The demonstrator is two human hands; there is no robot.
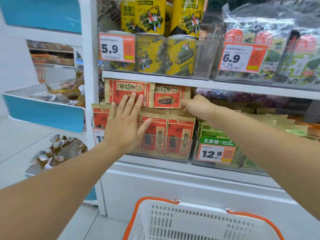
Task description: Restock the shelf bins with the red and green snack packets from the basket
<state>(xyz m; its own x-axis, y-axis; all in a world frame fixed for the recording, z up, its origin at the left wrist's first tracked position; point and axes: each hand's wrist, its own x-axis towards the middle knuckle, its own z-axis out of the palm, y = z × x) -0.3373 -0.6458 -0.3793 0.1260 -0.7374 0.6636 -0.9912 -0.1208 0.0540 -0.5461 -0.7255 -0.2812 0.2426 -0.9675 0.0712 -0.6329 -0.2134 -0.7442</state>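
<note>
Right now my left hand lies flat against the red snack packets, fingers straight and spread wide, fingertips on a wide red packet lying sideways on top of the stack, palm over the upright ones standing in the clear plastic bin. These packets are flat kraft-paper pouches with crimped top seams and a glossy red panel showing a striped sunflower seed. My right hand reaches in just right of that sideways packet, fingers curled at the lower edge of a second sideways red packet; I cannot tell for sure whether they pinch it or only touch it. Right of the red bin, the green packets stand in the neighbouring clear bin behind a 12.8 price tag. Above the red packets, on the next shelf, stand yellow cylindrical cans. Below the red bin, near me, sits the white perforated plastic basket with its orange rim.
</note>
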